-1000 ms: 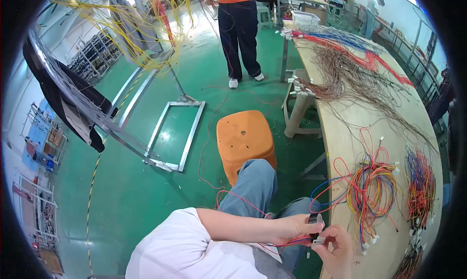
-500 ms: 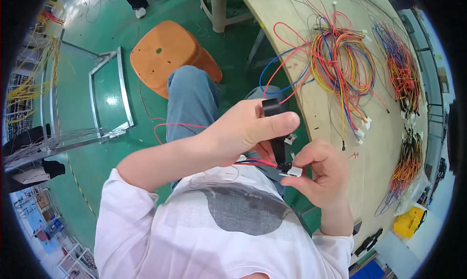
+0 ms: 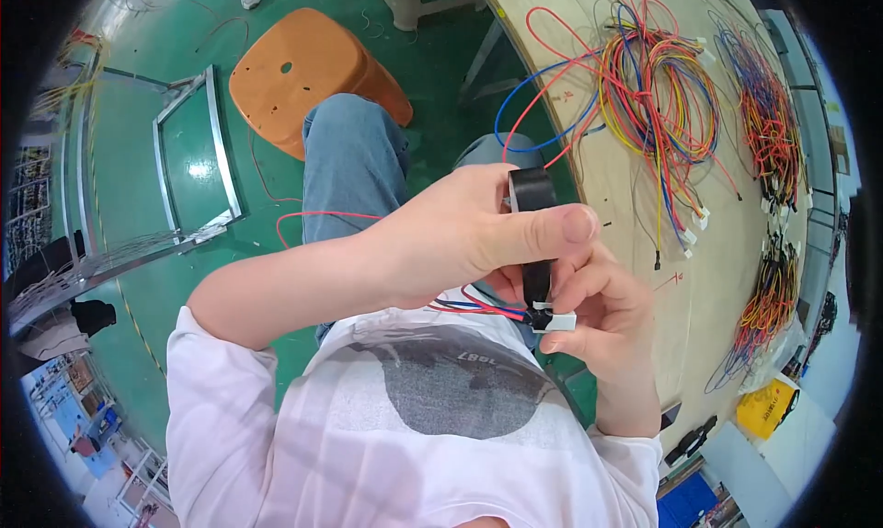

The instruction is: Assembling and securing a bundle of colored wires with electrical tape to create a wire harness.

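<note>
My left hand (image 3: 469,224) is closed around a roll of black tape (image 3: 532,189), its thumb stretched across the side. A strip of black tape (image 3: 536,284) runs down from the roll to a wrapped spot on a bundle of red, blue and black wires (image 3: 474,307). At the end of that bundle is a white plastic connector (image 3: 559,322), between the thumb and fingers of my right hand (image 3: 612,312). The hands are close together above my lap, and my left fingers under the roll are partly hidden.
On the wooden table (image 3: 625,252) at right lies a coiled wire harness (image 3: 658,105), its loops hanging over the edge. Farther right are bundled harnesses (image 3: 771,142) and a yellow bag (image 3: 766,408). An orange stool (image 3: 294,77) and a metal frame (image 3: 225,151) stand at left.
My left hand and the tape roll have shifted slightly right, nearer my right hand. My right fingers have moved up beside the tape strip. The whole view has shifted a little.
</note>
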Demonstrator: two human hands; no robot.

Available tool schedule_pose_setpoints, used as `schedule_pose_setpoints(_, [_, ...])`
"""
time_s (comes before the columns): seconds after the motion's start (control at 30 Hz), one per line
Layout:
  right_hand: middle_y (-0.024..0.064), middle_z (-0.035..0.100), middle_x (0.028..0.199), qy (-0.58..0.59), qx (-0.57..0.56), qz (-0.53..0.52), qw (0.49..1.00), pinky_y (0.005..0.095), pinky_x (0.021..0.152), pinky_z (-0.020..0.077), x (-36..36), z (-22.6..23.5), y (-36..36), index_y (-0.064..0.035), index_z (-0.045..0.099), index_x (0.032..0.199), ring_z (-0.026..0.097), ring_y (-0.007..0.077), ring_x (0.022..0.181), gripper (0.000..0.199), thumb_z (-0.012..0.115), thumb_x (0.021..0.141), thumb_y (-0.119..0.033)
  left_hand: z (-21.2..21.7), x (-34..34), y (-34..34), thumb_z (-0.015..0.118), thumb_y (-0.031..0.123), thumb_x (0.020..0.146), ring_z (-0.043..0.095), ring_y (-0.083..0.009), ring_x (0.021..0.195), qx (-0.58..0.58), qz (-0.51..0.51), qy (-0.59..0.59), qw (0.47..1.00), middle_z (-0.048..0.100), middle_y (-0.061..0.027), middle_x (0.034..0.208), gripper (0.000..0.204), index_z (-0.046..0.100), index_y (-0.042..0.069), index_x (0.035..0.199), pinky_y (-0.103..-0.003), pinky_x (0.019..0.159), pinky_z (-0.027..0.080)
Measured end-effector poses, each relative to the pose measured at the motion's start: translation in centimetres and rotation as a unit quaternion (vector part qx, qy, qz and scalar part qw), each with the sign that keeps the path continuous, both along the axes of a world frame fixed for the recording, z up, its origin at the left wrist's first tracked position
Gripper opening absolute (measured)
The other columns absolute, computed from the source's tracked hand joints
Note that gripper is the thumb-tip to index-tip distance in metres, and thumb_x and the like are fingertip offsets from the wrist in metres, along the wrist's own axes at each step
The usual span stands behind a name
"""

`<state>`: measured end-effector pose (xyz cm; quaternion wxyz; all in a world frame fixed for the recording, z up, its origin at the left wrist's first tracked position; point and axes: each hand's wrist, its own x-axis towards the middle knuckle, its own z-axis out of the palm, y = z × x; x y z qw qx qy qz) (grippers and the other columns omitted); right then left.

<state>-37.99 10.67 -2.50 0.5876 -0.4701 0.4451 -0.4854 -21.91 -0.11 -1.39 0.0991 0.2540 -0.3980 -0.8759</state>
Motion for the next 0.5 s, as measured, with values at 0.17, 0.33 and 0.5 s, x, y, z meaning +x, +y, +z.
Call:
schedule_pose_setpoints(0.17, [0.0075,0.049,0.085,-0.02,0.037,-0.01,0.999,0.0209,0.058,0.0388,0.3,0.1,0.4,-0.0014,0.056,0.076,0.048,0.0118,0.076,0.027,0.076,0.058,-0.006,-0.5,0.1,0.0,0.059,0.057,0.068,0.055,-0.0103,0.061,0.021,0.001,-0.02,1.0,0.05,-0.0016,0.069,0.055,0.047,0.005,0.08,-0.024,0.052,0.047])
schedule_pose_setpoints(0.33, [0.0075,0.051,0.085,0.021,0.047,-0.01,0.999,0.0209,0.059,0.0388,0.3,0.0,0.7,-0.0003,0.057,0.076,0.05,0.0128,0.075,0.025,0.074,0.059,-0.004,-0.5,-0.1,-0.1,0.06,0.053,0.069,0.055,-0.0087,0.064,0.027,-0.029,-0.046,0.998,0.05,-0.0007,0.068,0.051,0.047,0.005,0.079,-0.022,0.052,0.046])
schedule_pose_setpoints(0.5, [0.0071,0.051,0.083,0.003,0.141,-0.037,0.989,0.0195,0.06,0.0409,0.9,1.1,0.6,0.0008,0.056,0.076,0.051,0.012,0.075,0.021,0.072,0.062,-0.002,0.3,0.0,0.0,0.07,0.041,0.067,0.046,-0.0038,0.059,-0.053,-0.015,-0.076,0.996,0.048,0.0011,0.068,0.048,0.046,0.003,0.082,-0.019,0.049,0.04])
